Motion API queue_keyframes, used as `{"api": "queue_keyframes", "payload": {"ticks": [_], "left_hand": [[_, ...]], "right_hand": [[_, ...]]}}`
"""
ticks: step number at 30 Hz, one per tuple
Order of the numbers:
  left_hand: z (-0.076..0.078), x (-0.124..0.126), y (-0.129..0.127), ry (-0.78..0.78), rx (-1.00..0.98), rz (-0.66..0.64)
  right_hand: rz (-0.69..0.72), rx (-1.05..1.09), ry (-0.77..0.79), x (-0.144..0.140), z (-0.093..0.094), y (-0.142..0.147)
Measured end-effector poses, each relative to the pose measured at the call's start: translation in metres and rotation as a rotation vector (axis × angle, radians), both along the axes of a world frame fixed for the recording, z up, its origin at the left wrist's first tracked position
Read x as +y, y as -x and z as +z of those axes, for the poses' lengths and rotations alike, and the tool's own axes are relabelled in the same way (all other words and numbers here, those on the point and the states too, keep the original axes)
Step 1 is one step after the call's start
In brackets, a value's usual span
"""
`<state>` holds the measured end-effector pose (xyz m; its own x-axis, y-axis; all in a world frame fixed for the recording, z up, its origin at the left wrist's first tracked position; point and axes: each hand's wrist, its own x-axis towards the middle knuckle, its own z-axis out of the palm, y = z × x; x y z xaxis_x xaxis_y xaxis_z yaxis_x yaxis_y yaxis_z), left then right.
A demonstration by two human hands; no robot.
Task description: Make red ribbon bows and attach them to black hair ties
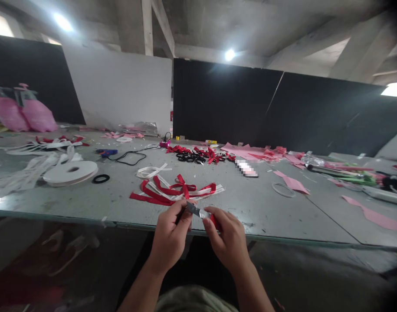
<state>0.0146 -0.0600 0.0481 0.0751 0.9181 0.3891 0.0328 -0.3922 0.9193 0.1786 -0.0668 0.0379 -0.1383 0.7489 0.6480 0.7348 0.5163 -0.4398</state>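
A blurred patch [246,167] on the table [87,199] hides some object.

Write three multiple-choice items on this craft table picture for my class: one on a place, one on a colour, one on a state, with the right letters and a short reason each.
1. Where does the white ribbon spool lie?
A. on the table, left of the hands
B. on the floor
C. on the far right edge

2. What colour is the tied bow just beyond the hands?
A. green
B. red
C. blue

3. What are the two hands doing?
A. resting flat on the table
B. hanging at the sides
C. pinching one small silvery strip between them

Key: 1 A, the spool sits flat on the table top at the left. 2 B, its loops are plainly red. 3 C, the left hand and right hand both have their fingertips closed on the strip at the table edge.
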Motion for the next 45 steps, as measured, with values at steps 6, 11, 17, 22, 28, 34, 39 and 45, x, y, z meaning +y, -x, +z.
{"api": "queue_keyframes", "payload": {"ticks": [6, 11, 17, 22, 28, 34, 39, 45], "left_hand": [[0.0, 0.001, 0.003, 0.002, 0.027, -0.037], [0.002, 0.002, 0.002, 0.037, 0.007, -0.08], [0.001, 0.0, -0.006, 0.045, -0.078, -0.065], [0.002, -0.003, -0.013, 0.049, -0.138, -0.055], [-0.005, -0.001, -0.022, 0.062, -0.278, -0.05], [-0.012, 0.002, -0.027, 0.083, -0.488, -0.136], [-0.014, 0.0, -0.031, 0.067, -0.519, -0.12], [-0.009, -0.002, -0.027, 0.086, -0.406, -0.023]], "right_hand": [[0.001, 0.012, 0.008, 0.001, 0.0, -0.002], [0.001, 0.027, 0.022, 0.001, -0.002, -0.003], [-0.009, 0.053, 0.102, 0.0, -0.003, 0.0], [-0.047, 0.052, 0.07, 0.002, -0.005, 0.0], [-0.063, 0.077, 0.104, 0.005, -0.008, 0.003], [-0.072, 0.099, 0.114, 0.005, -0.008, 0.006], [-0.072, 0.108, 0.122, 0.006, -0.009, 0.006], [-0.069, 0.124, 0.112, 0.007, -0.009, 0.01]]}}
